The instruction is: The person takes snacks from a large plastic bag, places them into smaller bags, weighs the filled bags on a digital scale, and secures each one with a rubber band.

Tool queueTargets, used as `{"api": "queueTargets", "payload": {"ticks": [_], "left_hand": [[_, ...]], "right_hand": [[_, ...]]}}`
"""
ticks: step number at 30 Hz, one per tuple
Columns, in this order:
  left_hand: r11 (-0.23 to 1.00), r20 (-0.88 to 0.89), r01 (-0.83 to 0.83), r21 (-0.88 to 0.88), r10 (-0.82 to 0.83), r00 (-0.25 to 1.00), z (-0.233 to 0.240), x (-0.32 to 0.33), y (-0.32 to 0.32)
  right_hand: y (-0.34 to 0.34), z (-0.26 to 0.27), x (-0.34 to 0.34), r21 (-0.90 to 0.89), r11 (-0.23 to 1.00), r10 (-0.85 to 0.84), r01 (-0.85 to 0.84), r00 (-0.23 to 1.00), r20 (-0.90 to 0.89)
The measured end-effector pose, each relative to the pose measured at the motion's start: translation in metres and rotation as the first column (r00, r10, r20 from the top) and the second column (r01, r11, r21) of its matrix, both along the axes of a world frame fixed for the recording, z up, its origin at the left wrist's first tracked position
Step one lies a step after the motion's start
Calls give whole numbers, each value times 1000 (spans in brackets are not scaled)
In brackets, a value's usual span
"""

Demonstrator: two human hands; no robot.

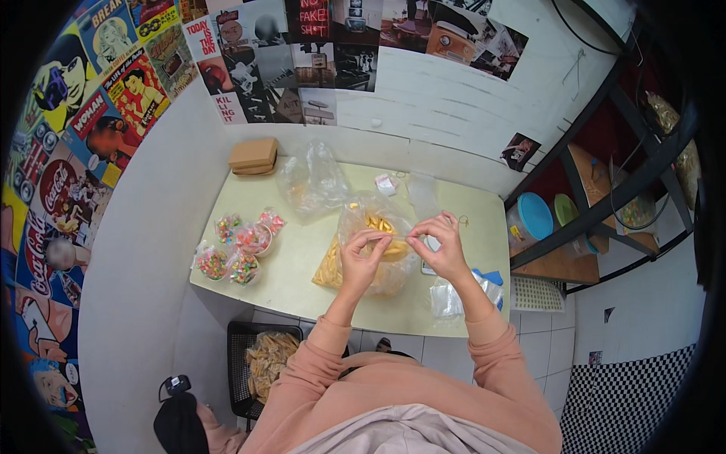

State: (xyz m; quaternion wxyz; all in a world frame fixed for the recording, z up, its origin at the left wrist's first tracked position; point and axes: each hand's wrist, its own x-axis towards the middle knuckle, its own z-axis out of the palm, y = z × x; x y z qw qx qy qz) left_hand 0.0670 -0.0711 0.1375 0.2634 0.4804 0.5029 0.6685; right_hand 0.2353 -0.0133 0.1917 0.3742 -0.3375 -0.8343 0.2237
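My left hand (362,255) and my right hand (441,245) are raised close together over the table. Each pinches, thumb to fingertips, one end of a thin clear plastic piece (400,236), which looks like the edge of a small bag. Beneath them stands a large clear plastic bag (385,205) with golden-yellow pieces inside. Another clear bag of yellow stick-like snacks (327,269) lies just left of it, partly hidden by my left hand. A white object (431,245), partly behind my right hand, cannot be made out fully.
Several wrapped cups of colourful sweets (243,267) stand on the pale table (283,295). Behind lie a crumpled plastic bag (315,181) and a cardboard box (253,156). Small clear bags (447,298) lie right. A black crate (238,363) stands below left; a metal-framed shelf (584,221) rises right.
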Motion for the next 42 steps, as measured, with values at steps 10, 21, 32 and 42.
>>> {"api": "queueTargets", "payload": {"ticks": [10,21,32,42], "left_hand": [[994,78,22,-106,-14,997,1,1,-2],[995,-138,-99,-12,96,986,7,1,-2],[991,-136,-130,-17,127,983,2,3,-3],[984,-45,-173,-31,172,984,-1,-14,2]], "right_hand": [[2,-4,-1,40,997,-70,70,998,2],[0,-2,-11,13,999,-33,33,999,10],[-6,-6,-22,113,987,-110,113,993,-32],[-2,-10,-16,45,985,-162,167,981,-106]]}}
